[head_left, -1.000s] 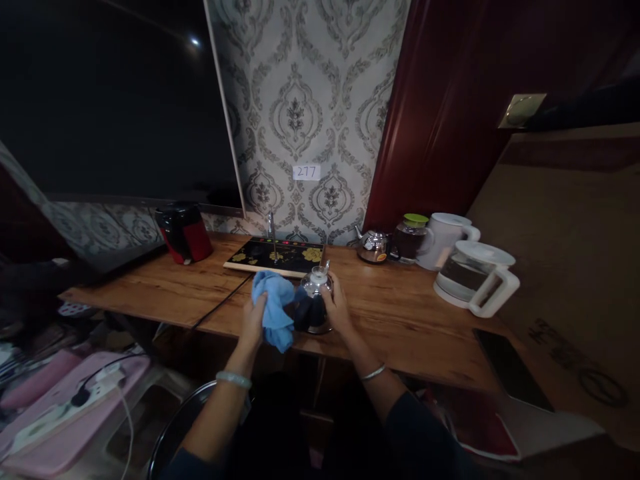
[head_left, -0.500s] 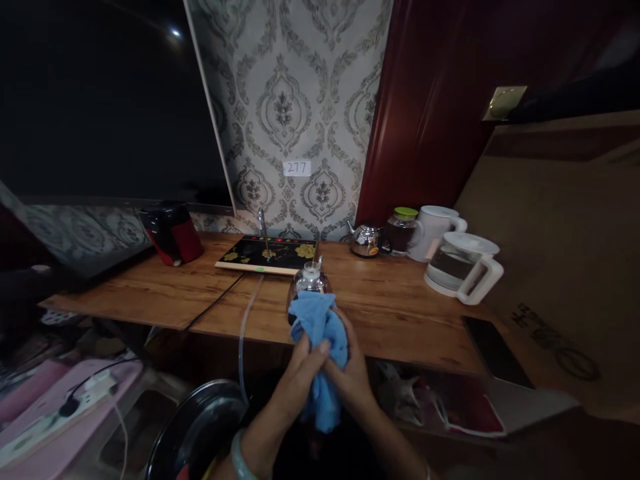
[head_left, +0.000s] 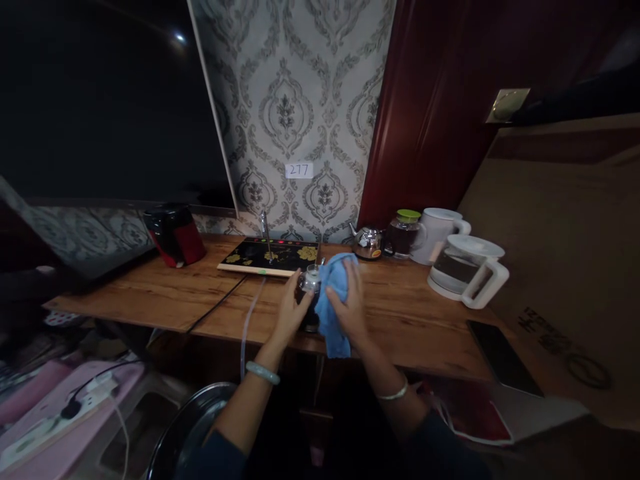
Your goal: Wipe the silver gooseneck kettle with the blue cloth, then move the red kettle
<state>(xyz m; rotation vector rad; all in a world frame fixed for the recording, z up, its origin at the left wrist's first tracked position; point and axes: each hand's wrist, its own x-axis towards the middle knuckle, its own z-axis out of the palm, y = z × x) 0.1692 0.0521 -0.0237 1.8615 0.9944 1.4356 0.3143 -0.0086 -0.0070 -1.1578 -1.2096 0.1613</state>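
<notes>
Wiping a glass teapot [head_left: 309, 293] at the wooden counter's [head_left: 400, 320] near edge

Induction tea tray [head_left: 270, 256] at 11 o'clock, kettles at 2. Our left hand [head_left: 289, 313] cups the teapot's side; our right hand [head_left: 350, 303], fingers spread, presses a blue cloth [head_left: 334, 293] against it.

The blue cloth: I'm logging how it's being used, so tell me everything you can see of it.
The blue cloth looks soft, like microfibre, light blue and bunched. It is draped against the right side of a small glass kettle near the wooden table's front edge, its lower end hanging to that edge. The right hand presses it onto the kettle; the left hand steadies the kettle's other side.
</notes>
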